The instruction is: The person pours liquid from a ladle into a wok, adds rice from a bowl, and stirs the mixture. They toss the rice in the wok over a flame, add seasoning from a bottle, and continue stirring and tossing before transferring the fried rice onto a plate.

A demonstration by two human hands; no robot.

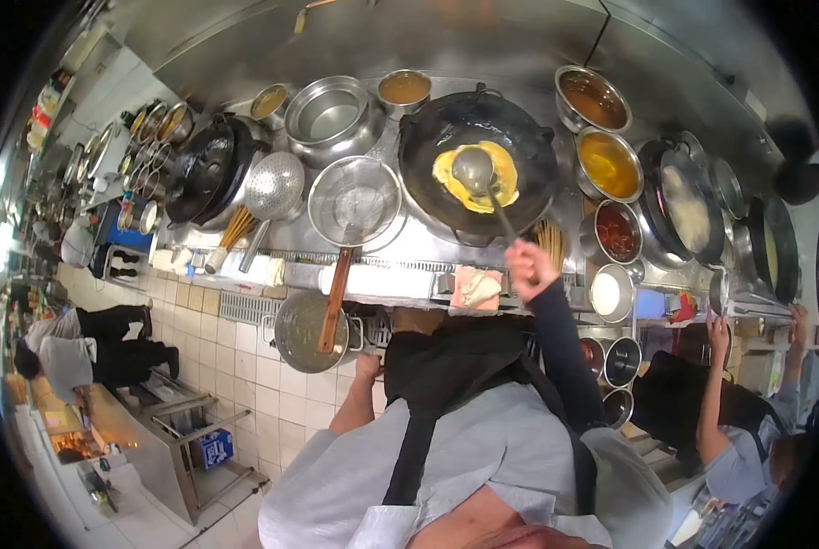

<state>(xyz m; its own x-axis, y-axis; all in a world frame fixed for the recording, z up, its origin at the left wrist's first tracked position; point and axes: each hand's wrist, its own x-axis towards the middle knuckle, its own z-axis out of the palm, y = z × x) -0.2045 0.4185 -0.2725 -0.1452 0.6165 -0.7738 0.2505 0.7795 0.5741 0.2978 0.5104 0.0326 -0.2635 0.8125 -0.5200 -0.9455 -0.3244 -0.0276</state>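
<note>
My right hand [530, 269] is closed round the handle of a metal ladle [473, 168]. The ladle's bowl rests on yellow egg [504, 165] spread in the middle of a large black wok [536, 179]. Down at my side, near the counter's front edge, my left hand [369, 367] shows only in part, close to a big steel pot [295, 331]; its fingers cannot be made out. A wire strainer [355, 203] with a wooden handle lies left of the wok, its handle reaching over that pot.
Behind the strainer stands a steel pot [327, 116]. A perforated skimmer [274, 186] and another wok [210, 172] are at the left. Bowls of yellow liquid [610, 166] and red sauce [617, 231] stand right. A co-worker [748, 430] works at the far right; people stand far left.
</note>
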